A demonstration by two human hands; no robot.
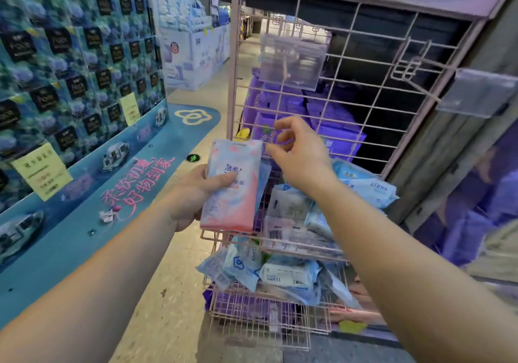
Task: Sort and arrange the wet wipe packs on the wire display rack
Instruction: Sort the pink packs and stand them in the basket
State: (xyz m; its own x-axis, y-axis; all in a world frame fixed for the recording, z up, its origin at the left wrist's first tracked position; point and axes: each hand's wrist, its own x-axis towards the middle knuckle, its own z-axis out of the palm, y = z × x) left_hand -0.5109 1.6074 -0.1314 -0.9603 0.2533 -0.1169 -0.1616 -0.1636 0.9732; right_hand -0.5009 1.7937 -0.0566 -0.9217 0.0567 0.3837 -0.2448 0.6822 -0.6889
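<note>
My left hand (196, 194) grips a small stack of wet wipe packs, the front one pink and white (234, 186), with a blue pack (265, 179) behind it. The stack stands upright at the left end of the pink wire rack (350, 104). My right hand (300, 152) hovers just right of the stack's top corner, fingers loosely curled, thumb and forefinger close to the pack edge; it holds nothing that I can see. Several blue and white packs (364, 186) lie jumbled in the upper basket, and more packs (291, 274) fill the lower basket.
Two clear plastic price holders (291, 59) (479, 93) hang on hooks from the rack grid. Purple packs (333, 121) are stacked behind the grid. A blue display stand of boxed goods (78, 62) runs along the left, with aisle floor (173, 278) between.
</note>
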